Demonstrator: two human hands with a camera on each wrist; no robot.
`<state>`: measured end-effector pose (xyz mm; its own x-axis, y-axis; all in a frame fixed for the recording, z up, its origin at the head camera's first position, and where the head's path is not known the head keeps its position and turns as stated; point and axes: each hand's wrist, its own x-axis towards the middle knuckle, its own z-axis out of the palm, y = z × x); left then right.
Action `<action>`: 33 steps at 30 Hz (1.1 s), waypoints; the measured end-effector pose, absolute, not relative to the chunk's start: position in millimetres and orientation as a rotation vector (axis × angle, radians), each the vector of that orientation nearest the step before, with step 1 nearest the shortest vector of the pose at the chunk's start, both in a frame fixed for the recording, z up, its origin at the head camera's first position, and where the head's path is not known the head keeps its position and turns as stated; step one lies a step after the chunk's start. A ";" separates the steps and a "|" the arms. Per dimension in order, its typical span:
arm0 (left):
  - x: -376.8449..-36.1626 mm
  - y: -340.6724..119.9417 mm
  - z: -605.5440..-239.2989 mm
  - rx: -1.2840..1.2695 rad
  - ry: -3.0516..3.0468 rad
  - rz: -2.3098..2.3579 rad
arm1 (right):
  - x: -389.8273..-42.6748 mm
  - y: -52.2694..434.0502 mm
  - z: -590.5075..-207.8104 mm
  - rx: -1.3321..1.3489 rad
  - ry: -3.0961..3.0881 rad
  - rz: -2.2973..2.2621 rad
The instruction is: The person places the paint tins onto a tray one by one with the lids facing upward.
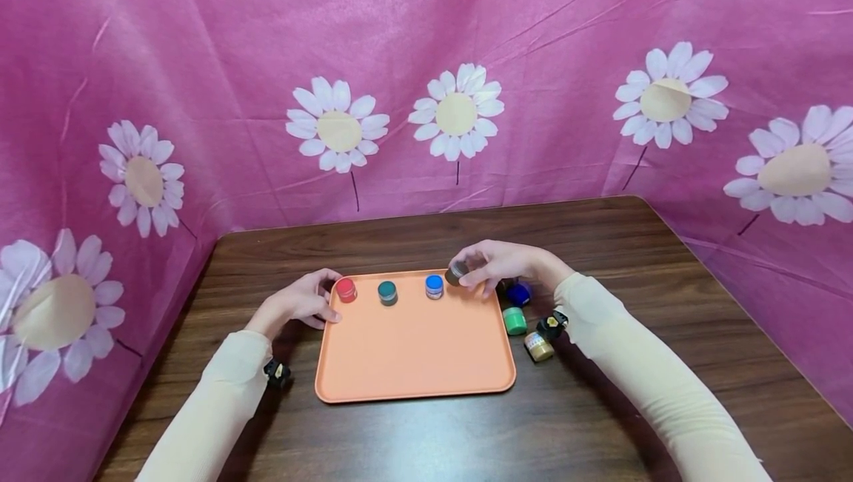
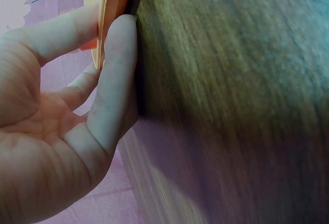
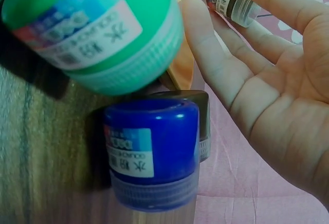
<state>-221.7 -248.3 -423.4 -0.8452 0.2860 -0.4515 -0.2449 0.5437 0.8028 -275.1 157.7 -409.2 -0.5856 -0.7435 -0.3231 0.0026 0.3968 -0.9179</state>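
An orange tray [image 1: 413, 356] lies on the table. My left hand [image 1: 303, 300] grips its left rim near the far corner; in the left wrist view, the thumb and fingers lie on either side of the edge. Along the tray's far side stand a red paint jar [image 1: 346, 289], a dark green paint jar [image 1: 387, 293] and a blue paint jar [image 1: 434, 286]. Beside the blue one, my right hand [image 1: 496, 263] holds a dark brown paint jar [image 1: 456, 272] between thumb and fingers at the far right corner. Whether that jar touches the tray cannot be told.
Right of the tray are a bright green paint jar [image 1: 514, 320], a dark blue paint jar [image 1: 518, 292] and a gold paint jar [image 1: 538, 346]. Another brownish jar [image 3: 204, 116] sits partly hidden behind the dark blue one. Pink flowered cloth [image 1: 400, 23] hangs around the wooden table [image 1: 453, 445].
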 end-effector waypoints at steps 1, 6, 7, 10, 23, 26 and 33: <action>-221.7 -248.2 -423.4 0.027 2.237 1.284 | -275.2 157.4 -409.4 -0.638 1.904 -1.243; -221.1 -246.8 -422.6 0.035 2.230 1.284 | -274.7 157.1 -410.1 -0.663 1.924 -1.214; -220.9 -246.4 -422.6 0.039 2.229 1.285 | -274.3 157.3 -409.9 -0.668 1.925 -1.213; -220.2 -246.0 -422.5 0.049 2.228 1.288 | -273.2 158.1 -409.2 -0.680 1.923 -1.214; -223.1 -247.3 -423.4 0.023 2.257 1.256 | -272.3 159.1 -405.0 -0.629 1.937 -1.180; -223.1 -247.2 -423.2 0.021 2.260 1.252 | -270.3 158.8 -401.7 -0.611 1.962 -1.155; -222.3 -247.3 -423.4 0.023 2.250 1.263 | -268.4 159.5 -403.2 -0.571 1.979 -1.135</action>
<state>-222.3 -247.3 -423.4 -0.8463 0.2748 -0.4563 -0.2463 0.5577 0.7926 -268.4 159.5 -403.2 -0.6035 -0.6907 -0.3983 -0.0054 0.5031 -0.8642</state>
